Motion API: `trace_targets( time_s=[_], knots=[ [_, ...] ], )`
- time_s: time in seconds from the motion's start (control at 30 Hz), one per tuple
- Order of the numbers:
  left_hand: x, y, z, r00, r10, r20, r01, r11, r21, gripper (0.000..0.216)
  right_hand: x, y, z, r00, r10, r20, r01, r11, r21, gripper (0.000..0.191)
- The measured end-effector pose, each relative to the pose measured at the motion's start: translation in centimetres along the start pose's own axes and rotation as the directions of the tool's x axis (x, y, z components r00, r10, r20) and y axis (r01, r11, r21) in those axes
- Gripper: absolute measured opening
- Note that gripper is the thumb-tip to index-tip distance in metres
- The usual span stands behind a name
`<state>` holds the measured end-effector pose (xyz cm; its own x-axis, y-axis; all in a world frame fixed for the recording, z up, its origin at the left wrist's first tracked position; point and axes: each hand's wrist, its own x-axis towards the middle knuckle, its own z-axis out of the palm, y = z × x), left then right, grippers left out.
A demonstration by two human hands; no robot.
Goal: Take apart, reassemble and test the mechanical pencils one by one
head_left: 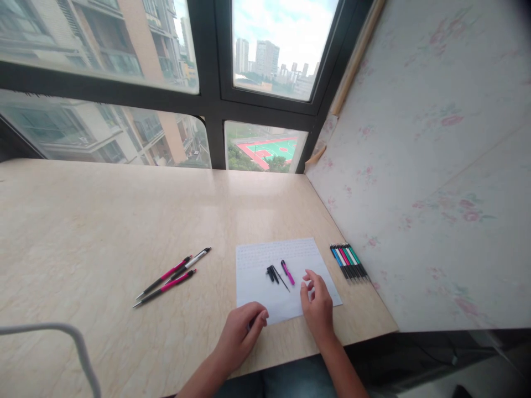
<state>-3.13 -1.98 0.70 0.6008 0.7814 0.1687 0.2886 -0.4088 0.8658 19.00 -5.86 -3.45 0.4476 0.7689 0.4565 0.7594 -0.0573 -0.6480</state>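
A hand could pass across the cream marbled bench (pixel 224 221) between three black-gripped pens (pixel 170 272) and the white handwritten paper sheet (pixel 253 287); black and magenta plastic pen parts (pixel 287 273) obstruct the sheet. A multicoloured pen row (pixel 347 263) and pale floral wall (pixel 415 177) block the right, a curved grey cable (pixel 62 327) the near left.

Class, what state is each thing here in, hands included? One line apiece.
Left hand, curled; grip unclear
Right hand, half-curled, thumb apart
Paper, flat, written on
Pen parts, separated
Left pens, assembled, loosely grouped
Right pens, assembled, in a row
Grey cable, bent
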Motion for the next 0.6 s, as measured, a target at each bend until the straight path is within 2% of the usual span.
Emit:
trace_targets(
  time_s=[0.13,0.27,0.47,0.6],
  knots=[
    [-0.1,0.1,0.0,1.0,-0.011,-0.002,0.011,1.0,-0.006,0.033,-0.2,0.3,0.2,0.996,-0.081,0.039,0.083,0.994,-0.075,0.026],
    [-0.3,0.0,0.1,1.0,-0.019,-0.007,0.018,0.999,-0.032,0.031,0.0,-0.2,0.2,0.993,-0.092,0.077,0.105,0.979,-0.177,0.026],
    [-0.4,-0.4,0.3,0.999,-0.03,-0.017,0.029,0.998,-0.054,0.025,1.0,-1.5,1.0,0.985,-0.081,0.155,0.129,0.935,-0.332,0.018],
    [-0.5,-0.6,0.4,0.999,-0.026,-0.02,0.025,0.998,-0.049,0.023,1.5,-1.8,1.4,0.978,0.011,0.208,0.074,0.917,-0.392,0.008]
  ],
)
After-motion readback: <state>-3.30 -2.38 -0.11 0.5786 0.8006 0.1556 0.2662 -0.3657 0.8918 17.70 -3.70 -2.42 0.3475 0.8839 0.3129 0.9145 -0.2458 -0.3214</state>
